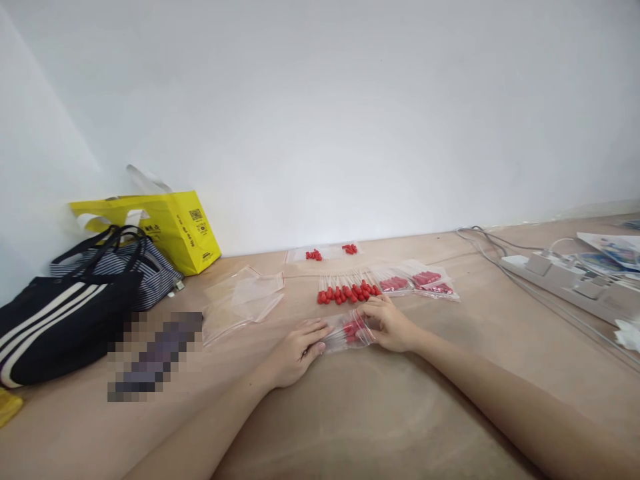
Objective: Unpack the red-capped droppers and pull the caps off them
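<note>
The tabletop [365,420] runs back to a white wall [350,133], which stops things at the far edge. There is open room on the near side, between the two forearms.

One small clear bag [336,343] lies between the hands, with red-ended sticks inside. The right hand [393,325] has a narrow grip, pinching the bag's right end. The left hand [299,350] has its fingers on the left end; I cannot tell if its grip pinches.

Just behind is one row of loose sticks [349,291], too bunched to count. At least two packed bags [433,279] lie to the right of it. Farther back are two little red bunches [314,255]. At least two flat clear bags [245,297] overlap on the left.

One yellow bag [183,230], one striped bag [155,270] and one black bag [75,327] fill the left side. On the right, a white power strip [575,287] and gray cords [483,250] are in the way.
</note>
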The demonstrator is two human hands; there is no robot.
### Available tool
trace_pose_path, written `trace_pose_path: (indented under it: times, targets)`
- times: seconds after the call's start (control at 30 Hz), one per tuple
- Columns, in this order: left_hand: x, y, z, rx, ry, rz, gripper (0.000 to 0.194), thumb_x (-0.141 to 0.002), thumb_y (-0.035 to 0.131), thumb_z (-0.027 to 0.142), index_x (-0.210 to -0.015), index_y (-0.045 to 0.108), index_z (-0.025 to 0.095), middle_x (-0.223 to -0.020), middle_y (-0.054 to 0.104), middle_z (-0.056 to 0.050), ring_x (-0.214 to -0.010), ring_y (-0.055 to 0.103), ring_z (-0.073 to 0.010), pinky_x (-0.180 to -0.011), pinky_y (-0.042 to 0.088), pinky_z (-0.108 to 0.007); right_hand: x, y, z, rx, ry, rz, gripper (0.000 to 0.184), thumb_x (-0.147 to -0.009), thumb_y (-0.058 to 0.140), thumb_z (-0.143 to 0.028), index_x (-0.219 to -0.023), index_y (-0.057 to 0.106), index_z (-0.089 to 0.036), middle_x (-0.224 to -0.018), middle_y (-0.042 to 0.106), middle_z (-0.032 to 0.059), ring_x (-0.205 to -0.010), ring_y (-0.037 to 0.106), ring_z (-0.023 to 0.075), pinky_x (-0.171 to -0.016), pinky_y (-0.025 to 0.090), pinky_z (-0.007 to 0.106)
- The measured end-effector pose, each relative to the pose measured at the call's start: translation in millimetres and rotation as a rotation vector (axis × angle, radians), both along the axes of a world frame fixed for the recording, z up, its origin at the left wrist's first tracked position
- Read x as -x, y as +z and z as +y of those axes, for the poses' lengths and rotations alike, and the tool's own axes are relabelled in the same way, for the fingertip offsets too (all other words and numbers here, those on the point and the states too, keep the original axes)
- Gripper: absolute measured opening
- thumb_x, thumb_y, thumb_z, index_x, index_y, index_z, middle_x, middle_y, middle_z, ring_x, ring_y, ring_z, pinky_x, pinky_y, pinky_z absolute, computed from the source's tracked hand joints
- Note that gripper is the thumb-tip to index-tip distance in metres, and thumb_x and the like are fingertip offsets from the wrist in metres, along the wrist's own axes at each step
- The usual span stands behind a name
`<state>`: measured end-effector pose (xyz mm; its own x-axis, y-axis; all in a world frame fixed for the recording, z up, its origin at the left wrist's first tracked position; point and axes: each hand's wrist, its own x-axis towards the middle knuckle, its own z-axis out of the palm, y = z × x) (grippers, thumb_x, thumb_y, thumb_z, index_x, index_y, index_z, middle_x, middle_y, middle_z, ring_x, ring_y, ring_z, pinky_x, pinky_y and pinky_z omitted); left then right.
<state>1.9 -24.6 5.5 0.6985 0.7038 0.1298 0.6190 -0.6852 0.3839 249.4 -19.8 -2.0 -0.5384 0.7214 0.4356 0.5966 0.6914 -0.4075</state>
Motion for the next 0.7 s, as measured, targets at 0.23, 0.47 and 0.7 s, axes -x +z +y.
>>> trace_pose_path:
  times: [0.23, 0.47, 0.7]
  targets:
    - [0.7, 1.1, -1.0, 0.005, 0.023, -0.006, 0.038, -0.088, 0.033, 0.034, -0.122, 0.045, 0.024, -0.13, 0.043, -0.002, -0.122, 0.035, -0.0173, -0.102, 0.029, -0.038, 6.8, -0.8, -1.4, 0.108, -0.032, 0.046, 0.016, -0.073, 0.058, -0.033, -0.084, 0.056, -0.021, -0.078, 0.058, 0.0018, -0.078, 0.051, 0.0166, -0.08, 0.033, 0.037]
    - [4.6, -0.4, 2.8, 0.012, 0.044, 0.004, 0.037, -0.088, 0.032, 0.03, -0.123, 0.044, 0.024, -0.132, 0.04, -0.002, -0.122, 0.034, -0.0164, -0.103, 0.027, -0.037, -15.9, 3.0, 9.1, 0.355, 0.055, 0.391, 0.018, -0.073, 0.058, -0.032, -0.085, 0.056, -0.018, -0.08, 0.06, 0.0018, -0.07, 0.053, 0.0126, -0.067, 0.042, 0.028]
    - [19.8, 2.5, 9.0, -0.003, 0.062, 0.028, 0.037, -0.086, 0.036, 0.032, -0.122, 0.045, 0.027, -0.131, 0.042, -0.002, -0.121, 0.036, -0.0173, -0.102, 0.028, -0.038, -55.3, 4.3, 26.6, 0.522, -0.04, 0.714, 0.031, -0.066, 0.065, -0.04, -0.083, 0.053, -0.017, -0.074, 0.058, 0.0, -0.067, 0.055, 0.012, -0.063, 0.044, 0.027]
